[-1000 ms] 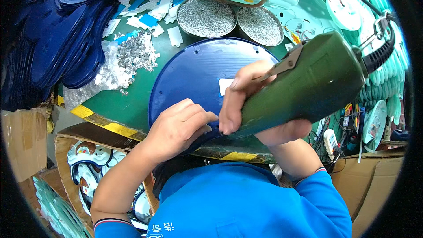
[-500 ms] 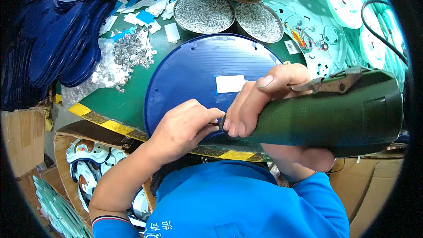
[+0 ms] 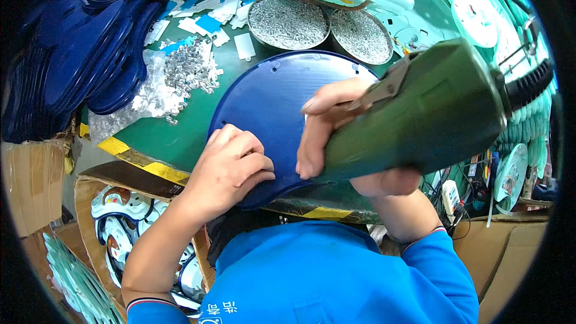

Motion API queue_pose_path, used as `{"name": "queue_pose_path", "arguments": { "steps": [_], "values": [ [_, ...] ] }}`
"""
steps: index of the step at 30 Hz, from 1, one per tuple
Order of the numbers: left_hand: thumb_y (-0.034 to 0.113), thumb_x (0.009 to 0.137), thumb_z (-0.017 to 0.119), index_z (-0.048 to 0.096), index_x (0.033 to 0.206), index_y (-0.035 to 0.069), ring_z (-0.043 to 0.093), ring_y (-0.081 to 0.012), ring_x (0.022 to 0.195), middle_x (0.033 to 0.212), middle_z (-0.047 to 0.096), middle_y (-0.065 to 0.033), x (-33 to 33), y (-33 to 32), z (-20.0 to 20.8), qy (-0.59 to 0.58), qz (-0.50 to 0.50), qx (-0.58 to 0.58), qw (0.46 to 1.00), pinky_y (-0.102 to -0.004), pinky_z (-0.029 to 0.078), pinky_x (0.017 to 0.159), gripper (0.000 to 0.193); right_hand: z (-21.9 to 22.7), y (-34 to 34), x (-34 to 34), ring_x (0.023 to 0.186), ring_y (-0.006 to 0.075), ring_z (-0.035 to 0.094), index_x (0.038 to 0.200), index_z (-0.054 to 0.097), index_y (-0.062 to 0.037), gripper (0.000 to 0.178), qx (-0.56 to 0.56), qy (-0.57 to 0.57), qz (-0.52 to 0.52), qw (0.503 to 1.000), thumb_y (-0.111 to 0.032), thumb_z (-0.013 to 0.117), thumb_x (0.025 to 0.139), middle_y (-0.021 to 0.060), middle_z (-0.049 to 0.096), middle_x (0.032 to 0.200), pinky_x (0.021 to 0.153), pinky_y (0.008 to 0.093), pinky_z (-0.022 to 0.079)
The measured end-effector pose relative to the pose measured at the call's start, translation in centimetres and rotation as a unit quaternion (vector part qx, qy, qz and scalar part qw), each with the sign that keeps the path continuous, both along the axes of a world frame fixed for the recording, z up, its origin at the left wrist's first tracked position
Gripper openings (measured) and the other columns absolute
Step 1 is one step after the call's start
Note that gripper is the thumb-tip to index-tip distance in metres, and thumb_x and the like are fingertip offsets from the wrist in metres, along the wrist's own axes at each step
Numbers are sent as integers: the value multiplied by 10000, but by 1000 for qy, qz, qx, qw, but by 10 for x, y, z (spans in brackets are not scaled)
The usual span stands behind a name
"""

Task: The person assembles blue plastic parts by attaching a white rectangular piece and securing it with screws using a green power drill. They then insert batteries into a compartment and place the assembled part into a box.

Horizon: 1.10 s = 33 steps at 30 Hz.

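Observation:
A round-edged dark blue plastic panel (image 3: 264, 105) lies on the green bench before me. My right hand (image 3: 327, 123) is wrapped round a green power screwdriver (image 3: 420, 114) with a metal hook plate on its side and a black cable at its rear. The driver slants down to the left over the panel; its tip is hidden by my fingers. My left hand (image 3: 231, 165) rests on the panel's near left part, fingers curled and thumb drawn in. Whatever its fingertips hold, if anything, is hidden.
Two round bowls (image 3: 289, 21) of small metal pieces stand behind the panel. Loose metal clips (image 3: 189, 69) spill from a plastic bag, beside white and blue plates (image 3: 245, 46). Stacked blue panels (image 3: 78, 42) fill the left, mint-green shells (image 3: 480, 18) the right. Yellow-black tape (image 3: 162, 171) edges the bench.
My left hand has moved left, away from the driver's tip, onto the panel. The driver has swung, its rear rising and moving left. My right hand now covers most of the white plate on the panel.

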<state>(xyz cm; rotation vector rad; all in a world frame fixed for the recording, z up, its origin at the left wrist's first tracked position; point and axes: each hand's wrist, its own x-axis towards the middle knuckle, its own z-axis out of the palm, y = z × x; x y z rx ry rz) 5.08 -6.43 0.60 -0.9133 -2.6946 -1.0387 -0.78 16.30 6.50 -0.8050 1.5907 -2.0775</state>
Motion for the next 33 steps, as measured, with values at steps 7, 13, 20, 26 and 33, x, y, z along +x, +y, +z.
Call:
{"name": "queue_pose_path", "arguments": {
  "steps": [7,13,20,26,33],
  "values": [
    [-14,764,782,669,1072,49,669,-270,846,914,690,-80,-3,18,0,-22,47,141,989,-364,548,775,335,4,0,5,688,266,662,1373,384,81,1164,-101,92,-114,984,-894,541,759,150,626,773,651,403,596],
    [-1,749,803,575,1261,19,625,-262,747,849,643,-86,-28,38,2,140,4,137,981,-381,485,668,561,6,5,-14,655,257,654,1373,388,74,1113,-212,165,-132,954,-880,481,809,132,606,738,615,393,603],
    [33,768,782,571,1266,12,634,-263,784,888,652,-86,-57,67,12,192,-54,106,974,-386,495,683,541,8,32,-19,655,247,651,1341,426,54,1100,-171,133,-177,960,-885,534,779,125,607,731,616,382,594],
    [79,776,793,688,1040,53,643,-322,897,985,667,-95,-143,61,10,187,102,13,977,-398,523,800,285,6,56,-37,673,223,637,1341,420,37,1090,-122,162,-268,942,-900,500,789,106,586,736,640,371,578],
    [131,805,693,684,836,65,581,-275,894,856,586,-71,-203,52,-15,194,57,-183,962,-404,518,788,74,1,81,-60,715,201,626,1359,402,-18,1072,-108,158,-303,934,-926,448,790,90,576,759,692,366,564]
  ]
}}
